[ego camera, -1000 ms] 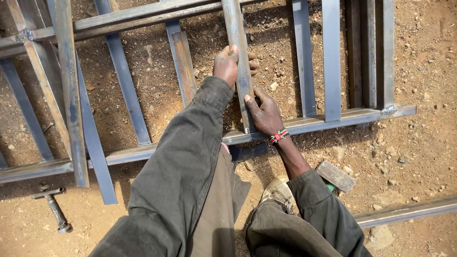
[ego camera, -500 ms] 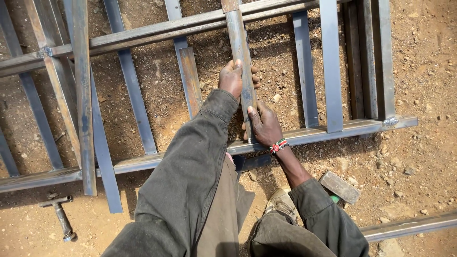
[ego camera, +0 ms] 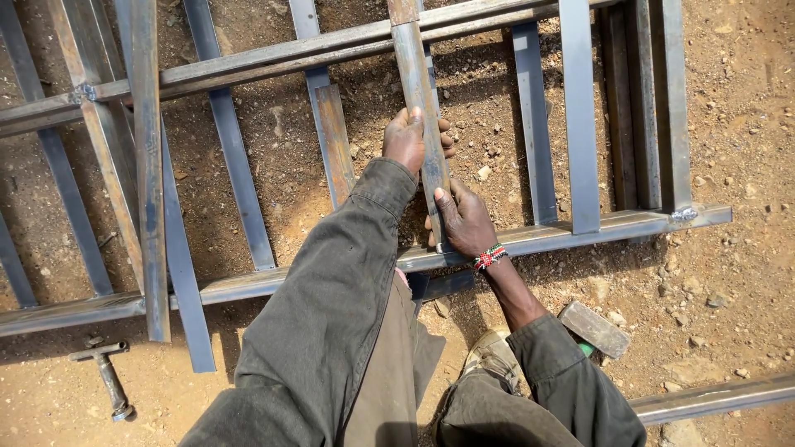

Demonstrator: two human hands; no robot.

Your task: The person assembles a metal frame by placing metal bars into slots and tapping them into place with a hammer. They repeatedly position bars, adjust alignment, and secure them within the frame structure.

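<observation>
The steel bar (ego camera: pixel 418 99) runs lengthwise away from the person, passing through both hands: its near end rests on the near crossrail (ego camera: pixel 580 232) just under the right hand (ego camera: pixel 464 219), and its far end reaches past the far crossrail (ego camera: pixel 290 62) beyond the left hand (ego camera: pixel 406 141). The left hand is clenched around the bar from its left side, fingers curling over to the right edge. The right hand grasps the same bar lower down, thumb along its right face, a beaded bracelet (ego camera: pixel 489 258) at the wrist. To the right of the hands stand more upright bars of the frame (ego camera: pixel 580 124), welded to both rails; to the left lie further slanted and parallel bars (ego camera: pixel 232 165). All of it lies on bare, stony dirt ground (ego camera: pixel 745 124). Near the right elbow a small block (ego camera: pixel 595 329) lies on the dirt, and well off to the left of the left sleeve lies a hammer (ego camera: pixel 103 372).
</observation>
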